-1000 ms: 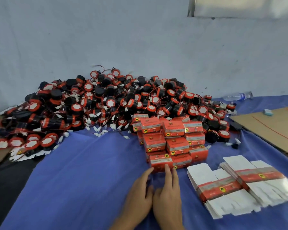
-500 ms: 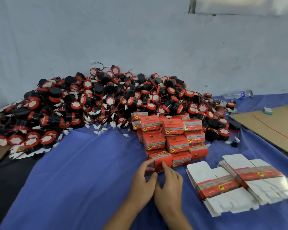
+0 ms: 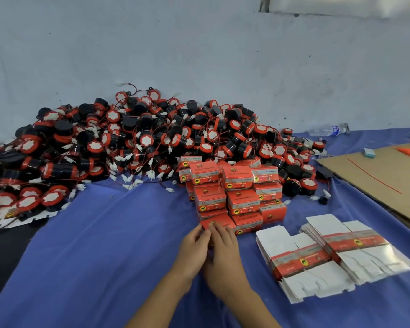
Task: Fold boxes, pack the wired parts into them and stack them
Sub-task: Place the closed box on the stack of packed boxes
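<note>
Touching front box (image 3: 219,224) w/ left hand (image 3: 194,243) & right hand (image 3: 224,249): fingers curled against near face, can't tell if gripping. Box just beyond fingertips, long axis crosswise; hands equally near.

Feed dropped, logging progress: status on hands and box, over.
Left hand and right hand both grip small red cardboard box at near edge of red box stack. Flat white-and-red box blanks lie right, apart. Nothing blocking.

The blue-clothed table (image 3: 100,261) carries a heap of wired parts (image 3: 133,143) at the back, stacked boxes (image 3: 238,197), flat blanks (image 3: 317,259), cardboard (image 3: 386,178) and a bottle (image 3: 327,130).
</note>
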`<state>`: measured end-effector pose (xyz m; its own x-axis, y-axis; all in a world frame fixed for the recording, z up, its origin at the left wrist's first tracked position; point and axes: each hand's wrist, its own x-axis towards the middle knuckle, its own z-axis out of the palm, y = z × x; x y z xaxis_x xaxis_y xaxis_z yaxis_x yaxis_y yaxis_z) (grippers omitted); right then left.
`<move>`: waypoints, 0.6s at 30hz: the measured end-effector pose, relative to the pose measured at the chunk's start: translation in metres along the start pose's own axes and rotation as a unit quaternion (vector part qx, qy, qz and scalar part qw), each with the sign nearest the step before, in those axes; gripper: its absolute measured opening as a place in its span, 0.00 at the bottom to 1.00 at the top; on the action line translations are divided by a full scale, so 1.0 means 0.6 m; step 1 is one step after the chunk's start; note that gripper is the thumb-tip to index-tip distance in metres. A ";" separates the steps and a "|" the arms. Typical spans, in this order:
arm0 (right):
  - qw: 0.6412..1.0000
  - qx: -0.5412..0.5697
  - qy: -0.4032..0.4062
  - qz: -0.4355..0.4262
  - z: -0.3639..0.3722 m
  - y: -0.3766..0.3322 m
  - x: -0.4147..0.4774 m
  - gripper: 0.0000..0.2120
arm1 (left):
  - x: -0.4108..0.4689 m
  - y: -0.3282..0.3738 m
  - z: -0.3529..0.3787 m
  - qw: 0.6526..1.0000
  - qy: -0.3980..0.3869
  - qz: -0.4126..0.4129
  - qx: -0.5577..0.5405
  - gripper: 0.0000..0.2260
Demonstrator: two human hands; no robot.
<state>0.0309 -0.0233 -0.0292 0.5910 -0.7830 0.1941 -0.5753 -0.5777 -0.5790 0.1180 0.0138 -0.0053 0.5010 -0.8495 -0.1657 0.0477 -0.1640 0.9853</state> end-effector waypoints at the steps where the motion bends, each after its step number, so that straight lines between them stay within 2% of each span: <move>1: 0.997 0.067 0.022 0.021 -0.014 0.006 -0.009 0.33 | -0.003 -0.003 0.006 0.998 0.045 0.024 0.029 0.09; 3: 0.984 0.118 0.109 0.076 -0.051 0.036 -0.032 0.29 | -0.021 -0.010 0.031 0.978 0.155 0.094 0.102 0.09; 4: 0.976 0.100 0.161 0.109 -0.074 0.060 -0.042 0.25 | -0.035 -0.012 0.054 0.972 0.157 0.123 0.122 0.10; 5: 0.967 0.065 0.197 0.150 -0.099 0.085 -0.053 0.23 | -0.050 -0.014 0.083 0.976 0.115 0.128 0.134 0.11; 6: 0.961 0.007 0.196 0.196 -0.125 0.108 -0.062 0.23 | -0.062 -0.015 0.115 0.983 0.056 0.108 0.138 0.11; 8: 0.951 -0.138 0.082 0.264 -0.167 0.144 -0.076 0.25 | -0.075 -0.018 0.172 0.988 -0.024 0.040 0.144 0.12; 10: 0.942 -0.197 -0.021 0.271 -0.180 0.162 -0.085 0.25 | -0.077 -0.025 0.203 0.981 -0.033 0.005 0.189 0.13; 13: 0.949 -0.197 -0.032 0.244 -0.178 0.164 -0.099 0.24 | -0.078 -0.036 0.216 0.983 -0.004 -0.015 0.185 0.10; 16: 0.955 -0.168 -0.027 0.242 -0.183 0.161 -0.101 0.24 | -0.081 -0.043 0.222 0.991 -0.016 -0.016 0.131 0.06; 18: 0.961 -0.142 -0.020 0.236 -0.185 0.156 -0.101 0.25 | -0.082 -0.044 0.223 0.994 -0.016 -0.027 0.101 0.08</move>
<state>-0.1216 -0.0557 -0.0074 0.2451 -0.9669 -0.0715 -0.9122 -0.2050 -0.3548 -0.0236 -0.0070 -0.0285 0.4741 -0.8517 -0.2232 -0.1026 -0.3052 0.9467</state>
